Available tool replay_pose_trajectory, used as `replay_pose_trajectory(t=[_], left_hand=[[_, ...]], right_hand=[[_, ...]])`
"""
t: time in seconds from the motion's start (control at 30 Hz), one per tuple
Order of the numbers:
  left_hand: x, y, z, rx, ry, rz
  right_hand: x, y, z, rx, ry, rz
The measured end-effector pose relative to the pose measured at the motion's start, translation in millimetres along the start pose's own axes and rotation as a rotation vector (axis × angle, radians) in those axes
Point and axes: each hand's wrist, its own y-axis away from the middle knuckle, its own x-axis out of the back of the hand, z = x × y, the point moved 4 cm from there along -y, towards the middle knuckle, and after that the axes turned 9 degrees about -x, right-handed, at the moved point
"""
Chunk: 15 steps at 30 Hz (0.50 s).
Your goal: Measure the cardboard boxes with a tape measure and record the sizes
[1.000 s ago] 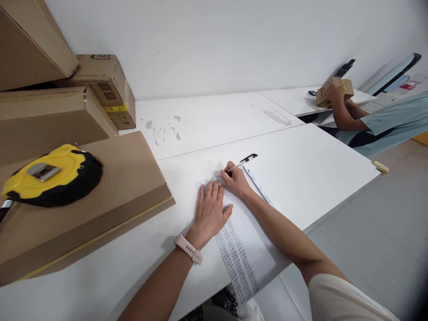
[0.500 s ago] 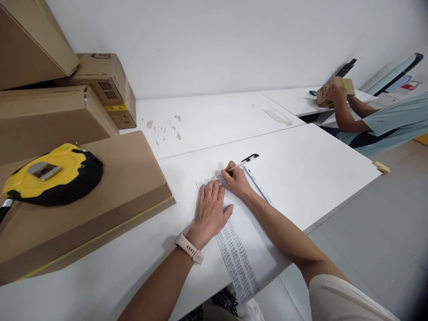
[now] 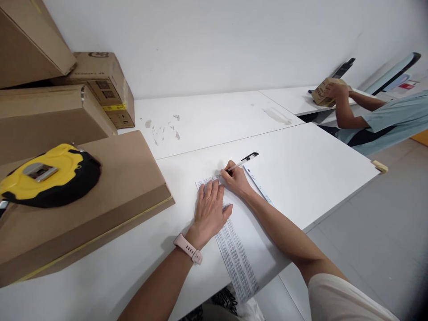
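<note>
A pen (image 3: 241, 161) with a black cap end and a pale barrel is gripped in my right hand (image 3: 235, 177), its tip down near the top of a sheet of paper (image 3: 239, 249). Columns of small dark handwriting run down the sheet's left part, and its right part is blank. My left hand (image 3: 211, 207) lies flat on the written columns with fingers stretched, just left of the right hand. Under my right forearm, the edge of another printed sheet (image 3: 259, 186) sticks out. The pen's tip is hidden by my fingers.
To the left, a yellow and black tape measure (image 3: 50, 174) rests on a large flat cardboard box (image 3: 130, 165). More cardboard boxes (image 3: 100, 84) stack behind it against the wall. At the far right, another person (image 3: 347, 109) handles a small carton (image 3: 323, 92) at the white table (image 3: 301, 169).
My hands, the pen and the paper stay almost in place. The other person's carton has tilted and shifted slightly left. The view has moved a little.
</note>
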Motion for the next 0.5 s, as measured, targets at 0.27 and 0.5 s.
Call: replay_pose_trajectory(t=[0.27, 0.5], left_hand=[[0.8, 0.3, 0.5, 0.000, 0.004, -0.004], [-0.7, 0.5, 0.0, 0.003, 0.007, 0.005]], right_hand=[[2.1, -0.2, -0.5, 0.001, 0.042, 0.016], [2.0, -1.6, 0.6, 0.004, 0.021, 0.007]])
